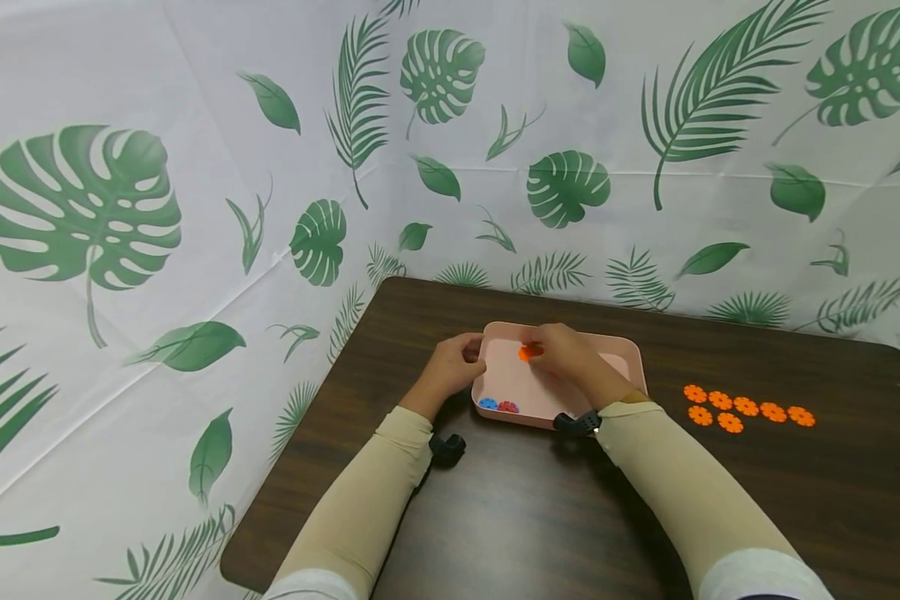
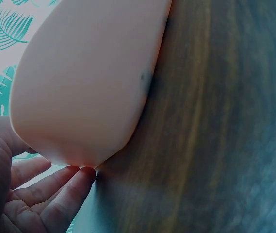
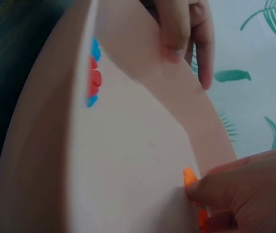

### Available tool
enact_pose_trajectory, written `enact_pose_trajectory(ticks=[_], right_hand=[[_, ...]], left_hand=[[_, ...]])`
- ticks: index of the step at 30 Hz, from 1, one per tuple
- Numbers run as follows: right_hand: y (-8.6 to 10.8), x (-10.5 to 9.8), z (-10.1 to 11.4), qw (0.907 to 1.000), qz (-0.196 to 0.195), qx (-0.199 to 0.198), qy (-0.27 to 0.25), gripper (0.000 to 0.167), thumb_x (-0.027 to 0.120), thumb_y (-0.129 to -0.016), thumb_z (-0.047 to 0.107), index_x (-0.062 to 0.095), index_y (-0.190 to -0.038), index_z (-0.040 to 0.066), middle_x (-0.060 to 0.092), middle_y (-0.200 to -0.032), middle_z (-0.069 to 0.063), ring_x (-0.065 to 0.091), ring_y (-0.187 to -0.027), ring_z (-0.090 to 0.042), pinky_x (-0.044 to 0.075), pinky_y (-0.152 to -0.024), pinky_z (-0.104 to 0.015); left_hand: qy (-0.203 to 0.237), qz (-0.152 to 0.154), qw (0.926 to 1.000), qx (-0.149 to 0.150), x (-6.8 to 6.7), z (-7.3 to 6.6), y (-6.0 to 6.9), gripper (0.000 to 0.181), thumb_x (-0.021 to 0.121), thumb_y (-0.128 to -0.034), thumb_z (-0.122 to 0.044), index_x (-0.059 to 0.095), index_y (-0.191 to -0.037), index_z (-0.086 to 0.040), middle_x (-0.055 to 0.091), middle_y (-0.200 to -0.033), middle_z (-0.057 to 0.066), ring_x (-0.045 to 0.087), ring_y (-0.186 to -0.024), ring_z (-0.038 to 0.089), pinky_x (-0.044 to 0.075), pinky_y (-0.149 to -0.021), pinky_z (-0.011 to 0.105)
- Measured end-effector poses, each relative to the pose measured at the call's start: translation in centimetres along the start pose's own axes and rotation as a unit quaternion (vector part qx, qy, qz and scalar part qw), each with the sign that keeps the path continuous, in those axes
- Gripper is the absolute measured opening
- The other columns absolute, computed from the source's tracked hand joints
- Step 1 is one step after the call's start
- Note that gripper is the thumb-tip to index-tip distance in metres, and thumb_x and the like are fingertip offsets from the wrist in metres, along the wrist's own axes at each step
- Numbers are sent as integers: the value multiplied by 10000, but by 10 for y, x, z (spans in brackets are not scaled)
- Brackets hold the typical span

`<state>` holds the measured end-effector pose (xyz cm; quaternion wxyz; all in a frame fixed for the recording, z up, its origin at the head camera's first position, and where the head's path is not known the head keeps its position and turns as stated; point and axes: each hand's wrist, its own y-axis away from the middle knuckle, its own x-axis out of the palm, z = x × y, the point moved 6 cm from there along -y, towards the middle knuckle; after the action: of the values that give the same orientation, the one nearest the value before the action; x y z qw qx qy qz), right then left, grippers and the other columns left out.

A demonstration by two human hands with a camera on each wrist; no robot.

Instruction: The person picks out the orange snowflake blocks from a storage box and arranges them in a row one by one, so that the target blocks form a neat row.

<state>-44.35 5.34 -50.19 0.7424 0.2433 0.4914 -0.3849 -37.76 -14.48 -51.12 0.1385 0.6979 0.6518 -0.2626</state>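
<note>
A shallow pink tray [image 1: 510,379] sits on the table. My left hand [image 1: 450,367] holds its left end, thumb over the inner wall and fingers against the outside, as the left wrist view shows along the tray wall [image 2: 89,82]. Inside the tray, my right hand [image 1: 566,354] pinches an orange flower-shaped disc [image 1: 527,352] near the far wall. More orange [image 3: 203,221] shows under those fingers; whether it is a second disc I cannot tell. A blue disc [image 1: 487,403] and a red disc [image 1: 508,407] lie in the near left corner.
On the dark wooden table [image 1: 495,500], right of the tray, several orange flower-shaped discs [image 1: 747,407] lie flat in two rows. A white cloth with green leaves [image 1: 480,208] hangs behind and to the left. Black wrist devices [image 1: 447,450] sit at both cuffs.
</note>
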Motion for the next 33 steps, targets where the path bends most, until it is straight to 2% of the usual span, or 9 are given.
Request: enact_pose_trajectory(ticks=[5,10,18,21,27,33], right_hand=[[-2,2,3,9997,5,-135,183,328,746,-902,76,713,-1228,72,711,-1052,-69,622,-970,-275,549,-943,-452],[-2,3,4,9992,72,-214,318,233,724,-900,73,723,-1132,90,663,-962,-50,579,-893,-267,535,-866,-426],[0,3,10,9965,222,-339,727,182,742,-915,117,749,-1078,37,638,-1001,-93,575,-919,-278,529,-911,-447],[-1,3,11,9963,249,-292,763,182,755,-909,119,732,-1069,34,628,-986,-94,575,-903,-273,530,-885,-426],[-1,5,6,9966,423,77,700,271,834,-866,183,676,-1061,81,587,-942,-62,555,-862,-248,513,-797,-368],[-2,5,6,9961,335,108,810,246,830,-868,206,657,-1003,95,592,-860,-44,555,-802,-241,491,-739,-361]], left_hand=[[-42,-24,10000,5,0,-1,1,534,707,-882,-102,621,-1400,-3,736,-1155,115,681,-984,231,586,-870,379],[-98,-35,9999,-2,0,0,0,522,716,-884,-107,628,-1390,-8,738,-1137,105,680,-980,228,585,-868,379],[-116,-55,9999,-89,0,1,0,518,714,-895,-112,627,-1400,-35,736,-1169,100,685,-1012,233,585,-896,400],[-124,-58,9999,-79,0,1,1,514,712,-894,-106,631,-1397,-37,737,-1166,102,688,-1008,237,585,-893,401],[-134,-47,9999,-39,0,1,0,515,710,-892,-110,632,-1397,-40,739,-1164,99,692,-1004,225,586,-883,381],[-89,1,9999,-99,1,0,1,526,700,-900,-121,620,-1415,-51,733,-1176,98,692,-1020,226,587,-890,393]])
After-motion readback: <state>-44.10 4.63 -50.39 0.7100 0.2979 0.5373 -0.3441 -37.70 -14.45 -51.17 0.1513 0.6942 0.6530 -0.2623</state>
